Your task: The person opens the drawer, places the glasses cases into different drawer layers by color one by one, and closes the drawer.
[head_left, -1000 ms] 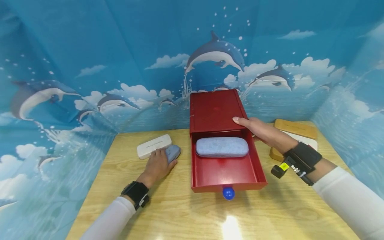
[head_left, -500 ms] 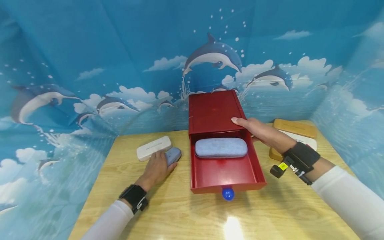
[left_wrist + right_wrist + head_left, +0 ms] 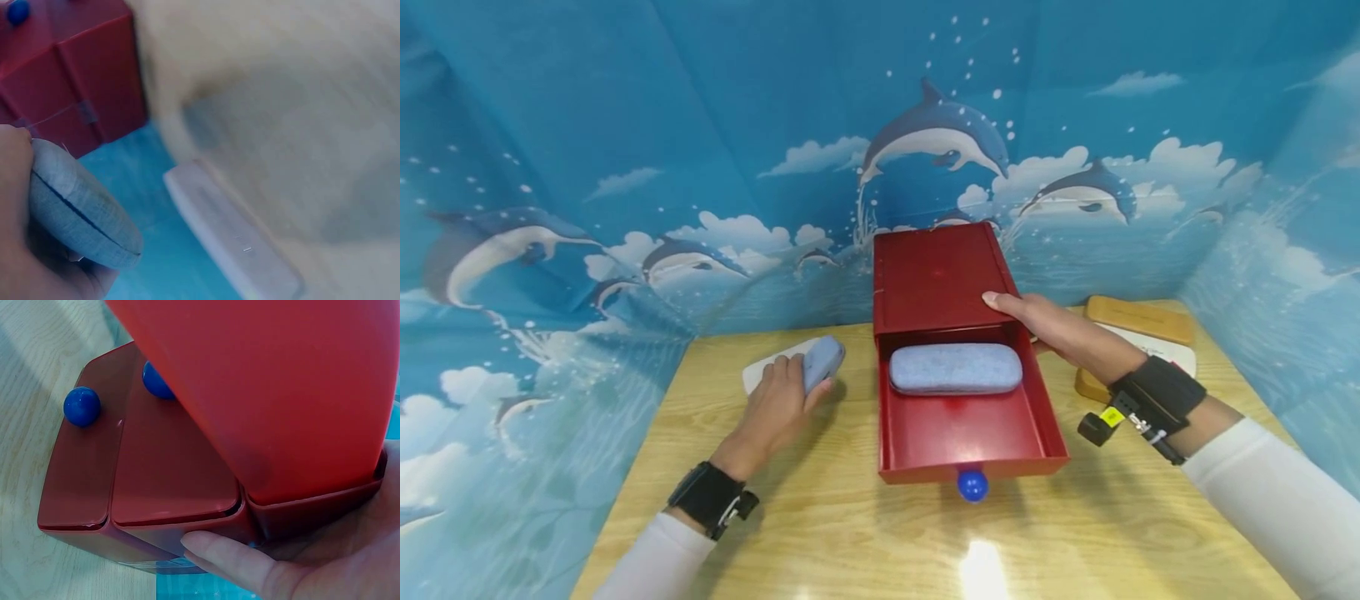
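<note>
My left hand [image 3: 769, 412] grips a pale blue glasses case [image 3: 824, 360]. In the left wrist view, this case [image 3: 87, 206] is held by one side, its dark seam showing. It overlaps a white glasses case [image 3: 756, 372] in the head view. At the right side of a red drawer cabinet [image 3: 940, 275], my right hand [image 3: 1060, 329] holds on, thumb on the top and a finger [image 3: 231, 556] along the side. The cabinet's top drawer [image 3: 962, 433] is pulled out. Another light blue glasses case [image 3: 955, 368] lies at the back of that drawer.
Behind the right forearm lie a tan case [image 3: 1138, 321], a white case [image 3: 1165, 350] and another tan case [image 3: 1090, 386]. Blue ball knobs [image 3: 972, 486] stick out of the drawer fronts. A blue dolphin-print curtain [image 3: 775, 208] hangs behind the wooden table [image 3: 820, 533].
My left hand has lifted the blue glasses case off the table, and the case has turned and shifted slightly left and back, now covering part of the white case. The right hand stays put.
</note>
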The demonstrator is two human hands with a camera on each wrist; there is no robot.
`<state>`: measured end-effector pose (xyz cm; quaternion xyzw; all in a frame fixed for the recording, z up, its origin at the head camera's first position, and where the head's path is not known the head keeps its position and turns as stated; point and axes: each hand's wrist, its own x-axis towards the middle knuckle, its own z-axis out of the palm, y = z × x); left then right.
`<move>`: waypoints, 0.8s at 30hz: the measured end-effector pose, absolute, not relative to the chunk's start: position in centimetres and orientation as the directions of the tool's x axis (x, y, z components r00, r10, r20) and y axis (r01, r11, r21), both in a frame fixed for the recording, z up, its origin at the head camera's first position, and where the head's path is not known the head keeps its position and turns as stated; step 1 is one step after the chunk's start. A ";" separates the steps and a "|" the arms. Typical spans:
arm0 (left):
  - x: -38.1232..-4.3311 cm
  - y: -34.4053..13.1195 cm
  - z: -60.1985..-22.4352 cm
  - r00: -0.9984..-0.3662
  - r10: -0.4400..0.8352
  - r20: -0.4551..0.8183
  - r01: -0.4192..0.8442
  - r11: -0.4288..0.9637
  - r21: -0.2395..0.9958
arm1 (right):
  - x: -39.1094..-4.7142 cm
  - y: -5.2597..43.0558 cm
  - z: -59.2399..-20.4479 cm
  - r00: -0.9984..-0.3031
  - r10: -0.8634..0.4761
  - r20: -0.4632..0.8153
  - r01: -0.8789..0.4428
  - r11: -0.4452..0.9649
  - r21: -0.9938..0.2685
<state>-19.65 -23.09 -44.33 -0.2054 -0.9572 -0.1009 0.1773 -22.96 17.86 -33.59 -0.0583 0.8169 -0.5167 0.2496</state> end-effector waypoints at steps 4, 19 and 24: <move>-19.2 -22.8 -42.3 -0.827 0.371 0.422 0.450 0.887 0.104 | -22.8 17.9 -33.4 -0.870 -0.347 -0.351 0.164 0.468 -0.868; -18.3 -20.5 -36.0 -0.757 0.454 0.470 0.536 0.842 0.050 | -23.0 17.9 -33.4 -0.865 -0.341 -0.367 0.181 0.471 -0.863; -17.7 -19.0 -34.1 -0.739 0.485 0.468 0.572 0.818 0.056 | -23.0 17.8 -33.4 -0.863 -0.346 -0.368 0.178 0.474 -0.862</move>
